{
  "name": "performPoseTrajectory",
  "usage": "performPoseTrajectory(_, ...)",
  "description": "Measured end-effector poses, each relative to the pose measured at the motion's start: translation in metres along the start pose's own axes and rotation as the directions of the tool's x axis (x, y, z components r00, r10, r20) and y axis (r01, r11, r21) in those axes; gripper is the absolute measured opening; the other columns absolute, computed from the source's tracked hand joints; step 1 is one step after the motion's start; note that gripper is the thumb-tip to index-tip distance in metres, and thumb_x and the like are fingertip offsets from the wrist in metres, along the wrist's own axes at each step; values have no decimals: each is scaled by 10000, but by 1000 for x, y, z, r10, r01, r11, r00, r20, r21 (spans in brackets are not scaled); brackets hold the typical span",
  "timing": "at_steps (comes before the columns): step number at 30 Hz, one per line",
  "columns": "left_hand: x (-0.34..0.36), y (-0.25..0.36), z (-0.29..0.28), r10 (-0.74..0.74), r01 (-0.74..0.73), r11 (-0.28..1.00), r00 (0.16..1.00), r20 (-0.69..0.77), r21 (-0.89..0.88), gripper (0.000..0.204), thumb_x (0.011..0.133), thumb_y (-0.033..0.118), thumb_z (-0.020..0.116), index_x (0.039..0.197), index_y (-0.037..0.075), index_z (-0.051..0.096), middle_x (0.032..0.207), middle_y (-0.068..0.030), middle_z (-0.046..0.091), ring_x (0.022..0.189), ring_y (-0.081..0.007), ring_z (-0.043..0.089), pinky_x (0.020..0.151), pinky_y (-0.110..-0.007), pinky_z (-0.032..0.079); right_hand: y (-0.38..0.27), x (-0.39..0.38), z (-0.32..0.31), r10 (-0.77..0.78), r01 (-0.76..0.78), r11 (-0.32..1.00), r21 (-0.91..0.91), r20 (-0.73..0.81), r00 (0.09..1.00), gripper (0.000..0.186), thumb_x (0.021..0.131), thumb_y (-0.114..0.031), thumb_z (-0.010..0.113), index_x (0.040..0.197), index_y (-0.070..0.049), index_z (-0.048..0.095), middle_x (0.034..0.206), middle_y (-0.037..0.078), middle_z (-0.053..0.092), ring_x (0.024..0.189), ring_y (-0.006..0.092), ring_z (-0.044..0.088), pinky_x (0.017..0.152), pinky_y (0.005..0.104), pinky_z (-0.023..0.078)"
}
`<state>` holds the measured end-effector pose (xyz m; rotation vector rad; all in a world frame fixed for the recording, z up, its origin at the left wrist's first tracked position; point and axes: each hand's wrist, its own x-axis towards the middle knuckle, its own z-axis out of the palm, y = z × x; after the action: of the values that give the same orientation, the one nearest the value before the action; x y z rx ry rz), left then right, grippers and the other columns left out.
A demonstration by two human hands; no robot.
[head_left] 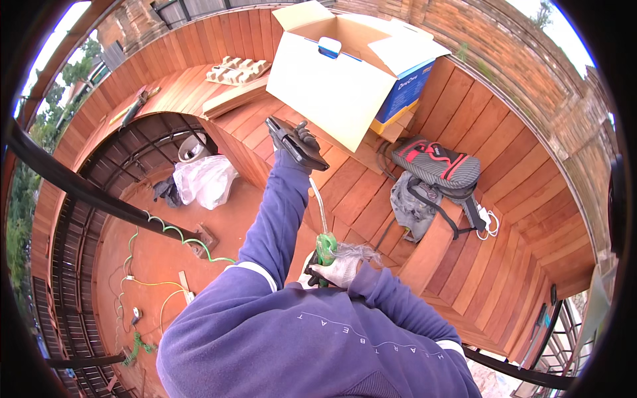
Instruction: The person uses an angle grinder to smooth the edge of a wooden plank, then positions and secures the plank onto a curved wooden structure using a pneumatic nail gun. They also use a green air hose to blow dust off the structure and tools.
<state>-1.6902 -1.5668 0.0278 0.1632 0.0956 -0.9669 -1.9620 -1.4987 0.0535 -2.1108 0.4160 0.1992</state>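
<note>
Upper centre, the left hand (305, 137) grasps a flat dark device (292, 145); lower centre, the right hand (340, 270) clasps a green handle (326, 248).

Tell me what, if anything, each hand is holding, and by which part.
The left hand holds a flat black device around its middle. The right hand grips a green tool by its lower end in the picture.

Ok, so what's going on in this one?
A person in a purple-blue sweatshirt holds a flat black device out ahead in the left hand. The pale-gloved right hand grips a green-handled tool near the chest. Beyond, an open white-and-blue cardboard box sits on reddish-brown wooden planking, with a dark grey-and-red bag nearer, toward the right.
</note>
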Motion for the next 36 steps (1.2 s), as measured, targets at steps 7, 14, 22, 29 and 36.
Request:
performPoseTrajectory(7,-3,5,4,72,-67,996,994,-76,61,733,824,692,438,954,-27,502,615,-35,463,502,-152,498,464,-262,484,-7,-2,-1,46,-49,998,-44,-68,997,392,813,-410,591,952,-46,630,852,148,651,805,304,621,734,405,478)
performPoseTrajectory(14,-5,2,-1,38,-19,983,994,-100,182,814,779,761,408,950,-25,532,620,-49,480,495,-180,484,458,-285,459,-12,-6,-5,14,-15,999,-51,-32,999,387,807,-415,591,953,-59,629,862,156,651,821,325,617,741,422,474)
performPoseTrajectory(22,-6,-3,1,232,-239,940,971,58,243,789,770,754,444,957,-5,553,599,-62,513,479,-201,486,452,-315,441,-4,-10,4,-12,10,999,-48,-35,999,300,823,-354,591,938,-78,622,832,132,648,777,288,622,721,409,480)
performPoseTrajectory(29,-7,2,10,324,-367,882,928,186,296,841,763,778,417,981,-20,569,598,-53,548,462,-213,514,451,-335,442,0,-2,9,87,-87,996,3,-72,994,314,827,-365,600,922,-67,624,776,115,648,719,256,632,676,387,487)
performPoseTrajectory(36,-3,14,-7,251,-349,910,894,371,225,834,793,759,400,953,-29,618,617,-86,603,451,-219,533,435,-324,427,-29,-7,-3,111,-111,993,43,5,994,310,819,-361,619,896,-62,646,764,117,660,718,275,636,674,394,489)
